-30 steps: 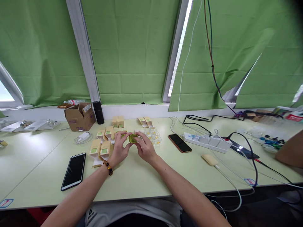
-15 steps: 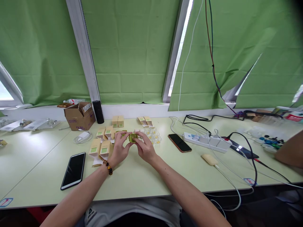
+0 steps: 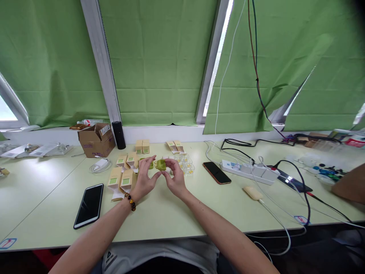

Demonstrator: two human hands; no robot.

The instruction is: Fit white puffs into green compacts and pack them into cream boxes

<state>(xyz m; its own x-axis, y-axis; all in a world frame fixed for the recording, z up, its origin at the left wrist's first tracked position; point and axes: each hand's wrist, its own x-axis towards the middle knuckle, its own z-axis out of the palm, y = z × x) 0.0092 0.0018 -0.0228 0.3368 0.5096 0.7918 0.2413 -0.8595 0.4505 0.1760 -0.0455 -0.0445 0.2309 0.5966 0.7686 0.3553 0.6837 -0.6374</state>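
Note:
My right hand [image 3: 175, 179] pinches a small square green container [image 3: 161, 164], which is tilted on its side above the table. Beside it, my left hand [image 3: 146, 179] has its thumb and fingers spread apart, the thumb tip close to the container's lower edge; whether it touches is too small to tell. Part of another green piece [image 3: 150, 164] shows behind my left fingers. Opened small cardboard boxes [image 3: 127, 179] with green labels stand left of my left hand. Several clear little cups with yellow centres [image 3: 188, 168] are just beyond my right hand.
Closed cardboard boxes [image 3: 142, 146] and flattened ones [image 3: 175, 146] lie farther back. A white-framed phone [image 3: 89, 205] is at left, another phone [image 3: 216, 172] at right. A power strip [image 3: 249, 170] with tangled cables lies farther right. A person's arm [image 3: 350, 184] shows at the right edge.
The green container has turned from facing up at me to lying on its side. My left fingers have lifted and spread away from it, while my right hand keeps hold.

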